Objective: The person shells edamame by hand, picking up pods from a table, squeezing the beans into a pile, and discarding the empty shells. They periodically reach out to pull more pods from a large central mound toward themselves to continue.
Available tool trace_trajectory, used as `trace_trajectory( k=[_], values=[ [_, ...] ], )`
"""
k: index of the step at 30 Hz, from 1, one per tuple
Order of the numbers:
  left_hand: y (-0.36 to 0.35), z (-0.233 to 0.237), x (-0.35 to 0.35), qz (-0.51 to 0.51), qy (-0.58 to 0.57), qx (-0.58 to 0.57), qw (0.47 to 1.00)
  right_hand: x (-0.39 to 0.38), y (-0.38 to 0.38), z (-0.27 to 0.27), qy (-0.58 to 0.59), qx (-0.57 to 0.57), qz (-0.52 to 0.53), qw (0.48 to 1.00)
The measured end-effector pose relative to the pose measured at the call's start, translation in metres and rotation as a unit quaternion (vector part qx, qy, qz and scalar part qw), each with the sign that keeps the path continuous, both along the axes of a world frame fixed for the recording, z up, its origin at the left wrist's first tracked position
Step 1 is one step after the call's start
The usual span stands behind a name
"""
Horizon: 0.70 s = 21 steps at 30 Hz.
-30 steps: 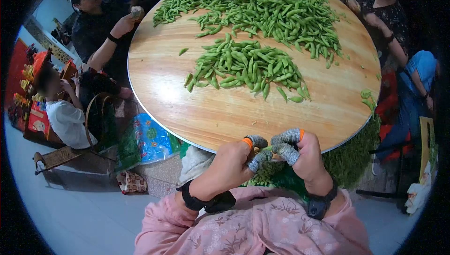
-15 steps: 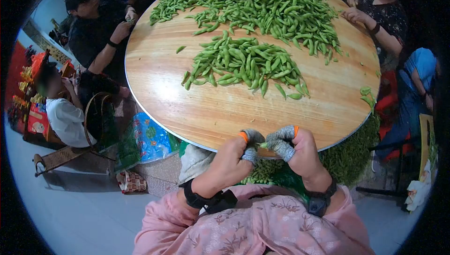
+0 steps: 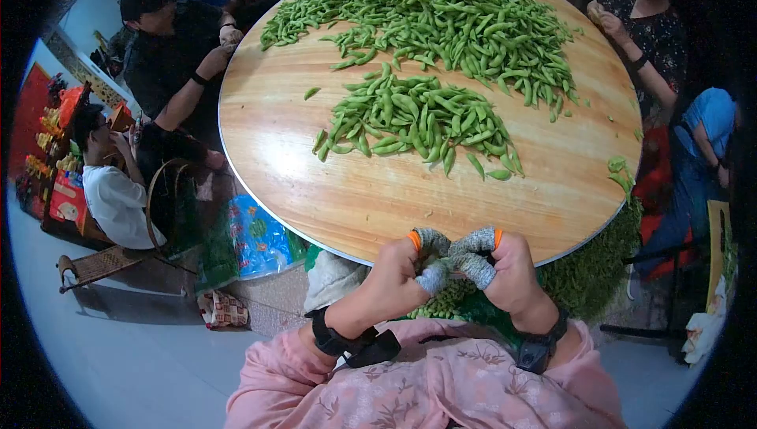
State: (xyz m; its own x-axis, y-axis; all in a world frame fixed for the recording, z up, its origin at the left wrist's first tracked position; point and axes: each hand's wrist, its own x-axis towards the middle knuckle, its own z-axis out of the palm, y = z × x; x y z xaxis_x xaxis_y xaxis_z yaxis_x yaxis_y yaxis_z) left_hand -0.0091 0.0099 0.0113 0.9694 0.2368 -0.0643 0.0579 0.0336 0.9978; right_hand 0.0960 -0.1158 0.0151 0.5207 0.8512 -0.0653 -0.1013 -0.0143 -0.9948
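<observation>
My left hand (image 3: 399, 271) and my right hand (image 3: 505, 270) meet at the near edge of the round wooden table (image 3: 315, 192). Grey finger covers with orange bands wrap the fingertips of both. Their fingers are pinched together, and whatever lies between them is hidden. A small pile of green pods (image 3: 418, 117) lies beyond my hands on the tabletop. Farther back spreads a much larger heap of pods (image 3: 449, 15).
A person in black (image 3: 177, 50) sits at the left, another in a patterned top (image 3: 650, 35) at the right. Below the table edge are shelled beans (image 3: 445, 303) and a green heap (image 3: 591, 271). A blue plastic bag (image 3: 256, 236) lies left.
My hands have drawn closer together, and the green pod that showed between them is no longer visible. The view has shifted slightly. The right-hand person's hand has lifted from the table.
</observation>
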Motion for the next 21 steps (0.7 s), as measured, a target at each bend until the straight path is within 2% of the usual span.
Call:
trace_trajectory(
  k=[1,3,4,6,8,9,10,12,13,15,16,18,21],
  values=[
    [0.0,-0.005,0.0,0.006,-0.002,0.029,1.0,0.0,0.0,0.001,0.0,0.0,0.0,1.0],
    [-0.001,-0.006,0.001,0.012,-0.005,0.059,0.998,0.002,-0.001,0.002,-0.101,-0.002,0.009,0.995],
    [-0.002,-0.004,0.002,0.019,0.008,0.069,0.997,0.005,-0.006,0.003,-0.102,0.0,0.008,0.995],
    [0.003,-0.001,0.003,0.026,0.022,0.079,0.996,0.021,-0.031,0.004,-0.161,-0.075,-0.08,0.981],
    [0.022,0.006,0.011,0.077,0.029,0.186,0.979,0.045,-0.069,0.009,-0.213,-0.124,-0.188,0.951],
    [0.032,0.008,0.018,0.11,0.074,0.251,0.959,0.055,-0.084,0.012,-0.265,-0.131,-0.266,0.917],
    [0.043,0.01,0.029,0.11,0.073,0.251,0.959,0.066,-0.099,0.014,-0.316,-0.137,-0.342,0.875],
    [0.064,0.011,0.053,0.115,0.126,0.433,0.885,0.089,-0.141,0.009,-0.365,-0.215,-0.373,0.826],
    [0.07,0.01,0.065,0.115,0.123,0.435,0.885,0.097,-0.157,0.008,-0.366,-0.213,-0.376,0.824],
    [0.078,0.006,0.086,0.125,0.2,0.512,0.826,0.108,-0.18,0.005,-0.353,-0.36,-0.382,0.775],
    [0.08,0.005,0.091,0.125,0.199,0.515,0.825,0.109,-0.187,0.0,-0.352,-0.358,-0.383,0.775],
    [0.081,0.002,0.101,0.113,0.216,0.546,0.801,0.112,-0.194,-0.012,-0.395,-0.283,-0.419,0.767],
    [0.077,-0.004,0.108,0.126,0.206,0.567,0.787,0.115,-0.197,-0.014,-0.426,-0.297,-0.419,0.744]
  ],
)
